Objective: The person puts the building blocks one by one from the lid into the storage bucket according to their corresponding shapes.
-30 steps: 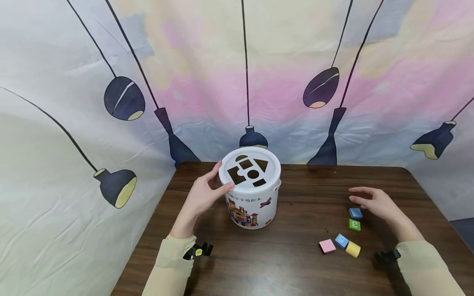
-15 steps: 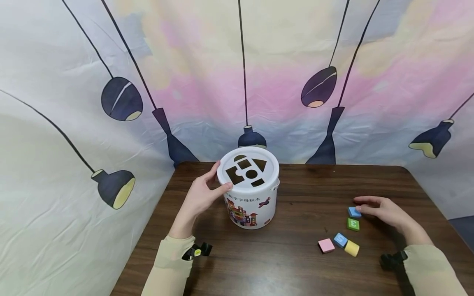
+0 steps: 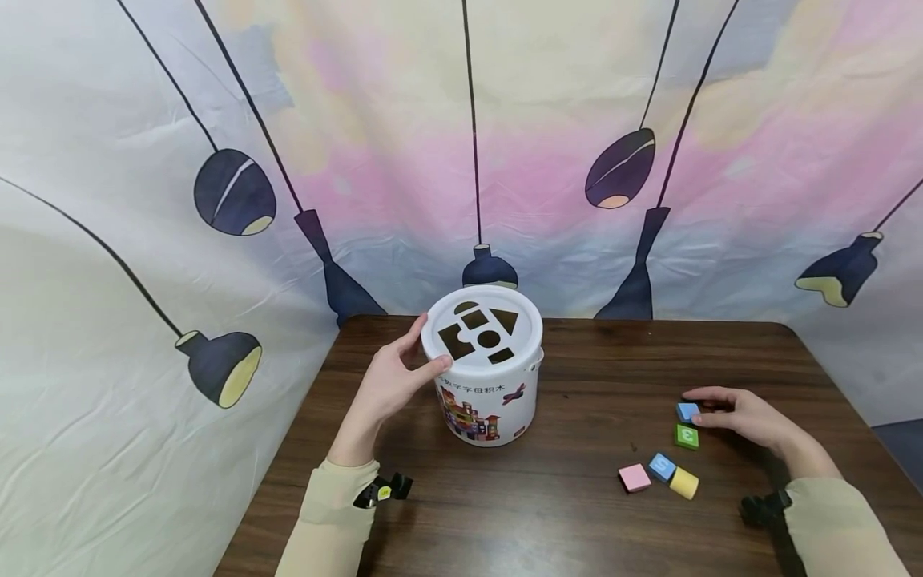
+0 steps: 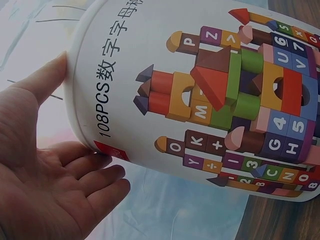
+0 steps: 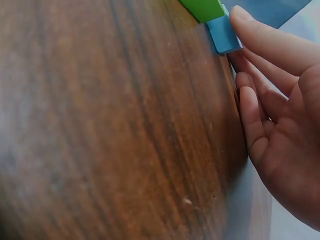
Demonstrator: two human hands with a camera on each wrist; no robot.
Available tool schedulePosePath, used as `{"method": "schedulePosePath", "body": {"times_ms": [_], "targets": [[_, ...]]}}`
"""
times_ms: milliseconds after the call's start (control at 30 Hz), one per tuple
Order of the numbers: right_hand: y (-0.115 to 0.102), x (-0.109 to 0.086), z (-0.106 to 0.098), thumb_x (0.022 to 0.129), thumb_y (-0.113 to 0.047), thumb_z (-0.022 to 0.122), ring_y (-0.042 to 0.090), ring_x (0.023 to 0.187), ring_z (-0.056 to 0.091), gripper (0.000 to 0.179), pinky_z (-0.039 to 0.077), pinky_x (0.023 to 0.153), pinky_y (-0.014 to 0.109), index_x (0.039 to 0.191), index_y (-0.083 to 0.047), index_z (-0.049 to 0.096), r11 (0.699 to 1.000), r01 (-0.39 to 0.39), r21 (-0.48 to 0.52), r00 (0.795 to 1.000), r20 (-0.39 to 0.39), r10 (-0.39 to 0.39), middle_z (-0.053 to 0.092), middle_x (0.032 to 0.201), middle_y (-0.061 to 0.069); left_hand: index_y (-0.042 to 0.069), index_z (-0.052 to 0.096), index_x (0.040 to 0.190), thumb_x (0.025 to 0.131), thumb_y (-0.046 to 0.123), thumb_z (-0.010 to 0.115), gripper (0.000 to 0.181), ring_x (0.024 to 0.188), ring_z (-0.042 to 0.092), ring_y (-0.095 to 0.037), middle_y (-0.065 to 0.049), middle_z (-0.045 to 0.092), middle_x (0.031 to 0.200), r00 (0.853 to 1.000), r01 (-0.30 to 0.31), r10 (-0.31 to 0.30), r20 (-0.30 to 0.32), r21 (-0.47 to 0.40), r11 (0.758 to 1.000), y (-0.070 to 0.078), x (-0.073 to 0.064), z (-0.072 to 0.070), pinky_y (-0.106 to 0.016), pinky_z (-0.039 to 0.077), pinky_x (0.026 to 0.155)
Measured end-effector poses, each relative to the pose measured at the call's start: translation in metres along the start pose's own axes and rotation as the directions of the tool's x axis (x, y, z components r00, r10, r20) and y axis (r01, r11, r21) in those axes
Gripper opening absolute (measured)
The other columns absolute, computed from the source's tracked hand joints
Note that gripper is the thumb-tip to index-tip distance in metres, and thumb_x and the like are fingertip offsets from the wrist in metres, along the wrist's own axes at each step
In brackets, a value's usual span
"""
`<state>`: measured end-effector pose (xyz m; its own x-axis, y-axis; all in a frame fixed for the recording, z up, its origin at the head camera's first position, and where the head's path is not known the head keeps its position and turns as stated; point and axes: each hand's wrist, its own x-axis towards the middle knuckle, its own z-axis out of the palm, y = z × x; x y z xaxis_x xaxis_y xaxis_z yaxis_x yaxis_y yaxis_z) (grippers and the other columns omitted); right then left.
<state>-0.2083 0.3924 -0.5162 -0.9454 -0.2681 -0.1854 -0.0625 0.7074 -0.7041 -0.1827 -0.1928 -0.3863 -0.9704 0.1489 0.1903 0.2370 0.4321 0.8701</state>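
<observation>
A white toy-block bucket [image 3: 487, 401] stands upright, its lid [image 3: 530, 332] cut with several shaped holes. My left hand [image 3: 392, 377] grips the bucket at the lid's left rim, thumb in front and fingers round the back. The left wrist view shows thumb and fingertips at the rim of the printed bucket [image 4: 165, 100]. Over on the right, my right hand [image 3: 746, 417] pinches a small blue block [image 3: 686, 412] between thumb and index finger, low at the tabletop. In the right wrist view, the thumb presses the side of the blue block [image 5: 223, 34].
Just in front of the pinched block lies a green block [image 3: 687, 437] marked 3. Nearer are a blue block [image 3: 661, 466] marked 5, a yellow cylinder [image 3: 684, 483] and a pink block [image 3: 634, 478]. The wooden table [image 3: 505, 513] backs onto a lamp-patterned cloth [image 3: 404, 160].
My right hand has come down onto the blue block, and thumb and index finger now close on its sides. The left hand stays on the bucket; the view has shifted slightly.
</observation>
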Motion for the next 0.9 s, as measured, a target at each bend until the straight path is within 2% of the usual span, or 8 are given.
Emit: {"method": "schedulePosePath", "body": {"times_ms": [300, 533, 900], "targets": [[-0.0003, -0.0001, 0.0036, 0.099, -0.032, 0.079, 0.037, 0.123, 0.058, 0.048, 0.051, 0.093, 0.048, 0.136, -0.001, 0.071, 0.999, 0.02, -0.048, 0.999, -0.039, -0.022, 0.065, 0.138, 0.025, 0.021, 0.039, 0.167, 0.094, 0.037, 0.086, 0.089, 0.151, 0.043, -0.025, -0.007, 0.041, 0.168, 1.0, -0.001, 0.001, -0.002, 0.002, 1.0, 0.0002, 0.0005, -0.0001, -0.052, 0.041, 0.119], [-0.0006, -0.0012, 0.0036, 0.099, -0.033, 0.079, 0.039, 0.121, 0.059, 0.05, 0.051, 0.093, 0.051, 0.137, -0.001, 0.071, 0.999, 0.008, -0.05, 0.999, -0.033, -0.01, 0.063, 0.138, 0.027, 0.022, 0.039, 0.167, 0.094, 0.038, 0.085, 0.089, 0.151, 0.043, -0.025, -0.006, 0.042, 0.168, 1.0, 0.006, -0.006, 0.0, 0.004, 1.0, 0.0005, 0.0005, 0.0001, -0.053, 0.041, 0.119], [-0.0013, -0.0013, 0.002, 0.098, -0.031, 0.081, 0.026, 0.108, 0.057, 0.05, 0.052, 0.086, 0.036, 0.136, 0.0, 0.071, 0.999, -0.006, -0.032, 1.0, -0.029, 0.005, 0.066, 0.132, 0.022, 0.022, 0.039, 0.167, 0.094, 0.037, 0.086, 0.089, 0.152, 0.042, -0.025, -0.006, 0.041, 0.168, 1.0, 0.0, 0.0, 0.001, -0.008, 1.0, 0.0015, -0.0002, -0.0002, -0.052, 0.04, 0.12]]}}
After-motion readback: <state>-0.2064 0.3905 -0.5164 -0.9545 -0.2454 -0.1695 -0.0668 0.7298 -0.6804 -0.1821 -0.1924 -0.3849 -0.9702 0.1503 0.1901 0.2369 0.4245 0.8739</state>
